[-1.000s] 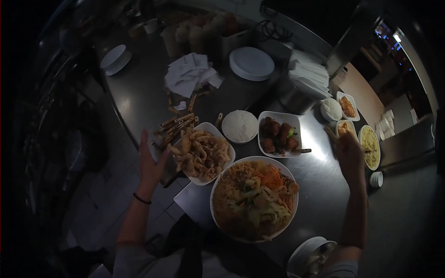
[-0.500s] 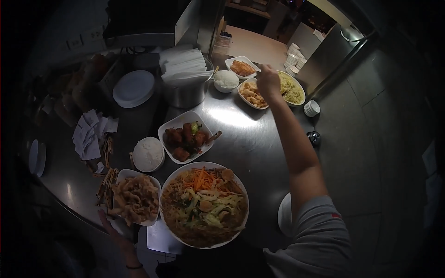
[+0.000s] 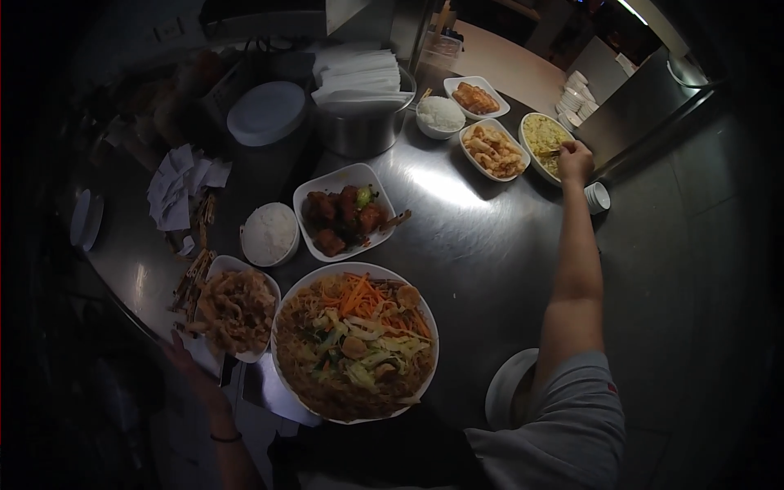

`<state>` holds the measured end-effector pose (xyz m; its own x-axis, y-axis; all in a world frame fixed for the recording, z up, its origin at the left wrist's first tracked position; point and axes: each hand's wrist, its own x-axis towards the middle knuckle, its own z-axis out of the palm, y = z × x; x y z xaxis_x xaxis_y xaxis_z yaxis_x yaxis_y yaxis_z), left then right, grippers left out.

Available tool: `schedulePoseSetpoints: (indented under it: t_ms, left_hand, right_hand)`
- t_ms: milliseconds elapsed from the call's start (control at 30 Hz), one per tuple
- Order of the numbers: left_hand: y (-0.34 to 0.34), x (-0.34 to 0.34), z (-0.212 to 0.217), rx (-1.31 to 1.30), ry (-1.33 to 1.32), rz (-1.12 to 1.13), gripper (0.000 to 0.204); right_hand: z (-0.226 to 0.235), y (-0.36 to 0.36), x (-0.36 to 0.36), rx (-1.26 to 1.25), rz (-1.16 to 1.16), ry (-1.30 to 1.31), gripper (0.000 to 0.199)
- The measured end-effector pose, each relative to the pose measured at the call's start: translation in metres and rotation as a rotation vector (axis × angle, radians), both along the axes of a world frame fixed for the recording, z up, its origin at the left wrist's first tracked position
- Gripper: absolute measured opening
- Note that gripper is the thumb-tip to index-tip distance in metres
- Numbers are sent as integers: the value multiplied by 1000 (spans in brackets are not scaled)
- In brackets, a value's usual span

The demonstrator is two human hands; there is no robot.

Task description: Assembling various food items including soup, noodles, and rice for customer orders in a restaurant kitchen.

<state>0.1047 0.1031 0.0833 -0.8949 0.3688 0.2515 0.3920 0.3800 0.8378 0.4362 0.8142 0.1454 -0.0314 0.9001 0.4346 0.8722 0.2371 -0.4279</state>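
Seven filled dishes stand on the steel counter (image 3: 482, 245). At the upper right of the frame, the right hand (image 3: 575, 160) is closed on the near rim of the plate of yellow noodles (image 3: 542, 140), one of four dishes clustered there. At the lower left, the left hand (image 3: 189, 365) lies open under the edge of the plate of fried pieces (image 3: 235, 309), touching it. Beside that sit one large noodle-and-carrot plate (image 3: 354, 341), one rice bowl (image 3: 269, 233) and one dish of glazed meat (image 3: 345, 214).
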Motion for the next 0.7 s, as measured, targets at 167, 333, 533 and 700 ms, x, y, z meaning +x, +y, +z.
schedulePoseSetpoints:
  t_ms: [167,333,533,700]
  left_hand:
    - [32,36,73,-49,-13,45,66]
    - [18,47,77,63,-90,88,67]
    - [-9,87,83,-48,-391,360,41]
    - [36,135,93,-75,-1327,-187,47]
  right_hand:
    - [-52,7,-15,-61,-29,-14,9]
    - [-67,15,-7,-281,-80,70,13]
    - [3,-99,-99,3,526,-59,18]
    - [-18,-179,-225,-1144,1086,18,32]
